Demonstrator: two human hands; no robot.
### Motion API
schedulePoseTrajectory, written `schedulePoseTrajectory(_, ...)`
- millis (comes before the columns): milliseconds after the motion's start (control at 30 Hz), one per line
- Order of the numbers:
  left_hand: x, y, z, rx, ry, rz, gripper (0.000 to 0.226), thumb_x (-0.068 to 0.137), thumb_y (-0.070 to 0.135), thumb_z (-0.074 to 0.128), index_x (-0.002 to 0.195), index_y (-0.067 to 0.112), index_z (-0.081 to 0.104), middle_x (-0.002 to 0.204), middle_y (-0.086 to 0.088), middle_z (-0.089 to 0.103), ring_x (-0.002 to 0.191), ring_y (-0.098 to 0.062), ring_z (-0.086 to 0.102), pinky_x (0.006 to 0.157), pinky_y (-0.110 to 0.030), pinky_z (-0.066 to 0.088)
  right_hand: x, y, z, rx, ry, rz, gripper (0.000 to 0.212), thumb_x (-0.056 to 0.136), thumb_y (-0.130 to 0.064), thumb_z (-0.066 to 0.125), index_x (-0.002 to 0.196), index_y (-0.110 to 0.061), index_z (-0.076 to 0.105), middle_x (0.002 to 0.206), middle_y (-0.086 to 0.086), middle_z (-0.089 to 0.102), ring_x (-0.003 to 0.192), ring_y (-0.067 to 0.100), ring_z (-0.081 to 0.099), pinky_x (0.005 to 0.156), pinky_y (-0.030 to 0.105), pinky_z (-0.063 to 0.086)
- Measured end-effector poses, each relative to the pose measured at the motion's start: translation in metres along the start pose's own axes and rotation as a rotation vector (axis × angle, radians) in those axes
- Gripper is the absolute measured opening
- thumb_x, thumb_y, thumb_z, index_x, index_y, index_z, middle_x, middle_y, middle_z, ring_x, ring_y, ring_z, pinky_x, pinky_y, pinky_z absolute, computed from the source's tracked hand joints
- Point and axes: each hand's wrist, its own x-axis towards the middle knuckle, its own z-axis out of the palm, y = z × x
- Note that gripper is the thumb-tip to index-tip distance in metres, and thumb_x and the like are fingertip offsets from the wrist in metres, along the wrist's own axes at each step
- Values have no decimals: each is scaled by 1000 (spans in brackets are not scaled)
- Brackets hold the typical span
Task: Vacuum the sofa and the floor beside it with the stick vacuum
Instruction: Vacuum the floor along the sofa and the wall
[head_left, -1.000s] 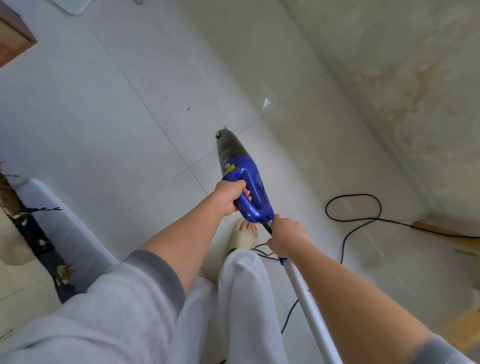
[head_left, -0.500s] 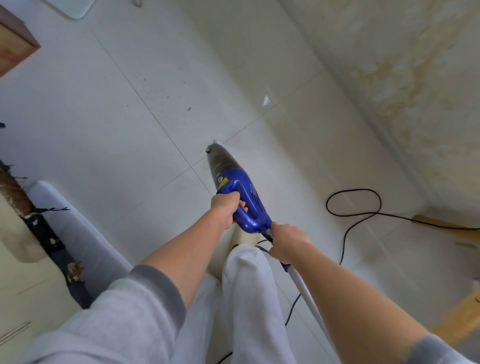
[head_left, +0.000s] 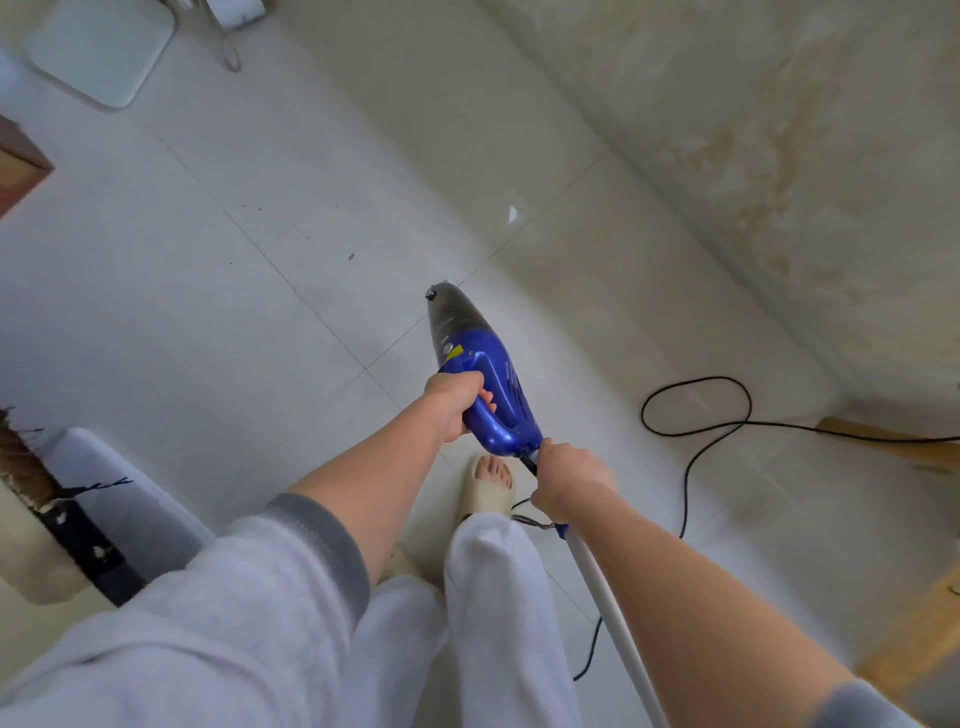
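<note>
Vacuum (head_left: 488, 384), blue, is held above the tiled floor (head_left: 260, 260): right hand (head_left: 569, 480) curls around the white tube's top, left hand (head_left: 452, 402) grips the handle. Beyond, a black cord (head_left: 696, 415) loops.

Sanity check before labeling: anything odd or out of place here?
Yes: the black cord lies looped loose on the floor near the slippered foot, a likely trip risk. Dark specks dot the tiles; the sofa looks stained.

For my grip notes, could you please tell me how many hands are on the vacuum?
2. The left hand grips the blue handle of the vacuum; the right hand holds it just behind, where the white tube joins.
</note>
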Motion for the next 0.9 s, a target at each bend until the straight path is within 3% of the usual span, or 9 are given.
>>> schedulePoseTrajectory(100,4,12,25,22,-34,15,14,90,-1,44,80,6,51,69,-5,51,63,-15,52,57,-26,47,9,17,-13,18,25,34,33,89,-9,50,122,-10,46,112,5,60,94,24,57,66,29,39)
schedulePoseTrajectory(267,21,33,45,45,-72,31,17,90,0,45,76,7,50,67,-5,51,61,-16,51,59,-27,47,28,27,-28,55,61,85,34,88,-7,49,122,-10,45,113,5,60,85,24,50,65,30,38)
schedulePoseTrajectory(467,47,69,33,99,-83,54,16,91,1,45,77,7,50,68,-5,51,61,-16,52,60,-27,48,55,0,-44,97,82,103,34,88,-5,48,122,-9,44,112,6,60,100,25,60,65,30,39)
schedulePoseTrajectory(733,60,119,2,169,-109,83,18,91,2,43,76,9,49,67,-3,49,61,-15,50,59,-26,47,70,-50,-75,164,85,121,33,86,-4,48,118,-9,46,101,6,63,92,26,63,62,30,42)
schedulePoseTrajectory(833,60,121,-14,185,-112,54,17,91,2,45,76,9,50,67,-3,50,61,-15,51,60,-27,47,62,-65,-76,167,61,126,33,84,-4,50,117,-10,48,85,2,53,77,24,54,54,28,40)
schedulePoseTrajectory(900,58,125,-30,207,-114,27,17,90,2,45,75,9,51,66,-3,51,60,-15,51,60,-28,47,55,-80,-77,165,36,137,35,85,-6,51,119,-12,47,89,1,51,78,22,52,59,28,40)
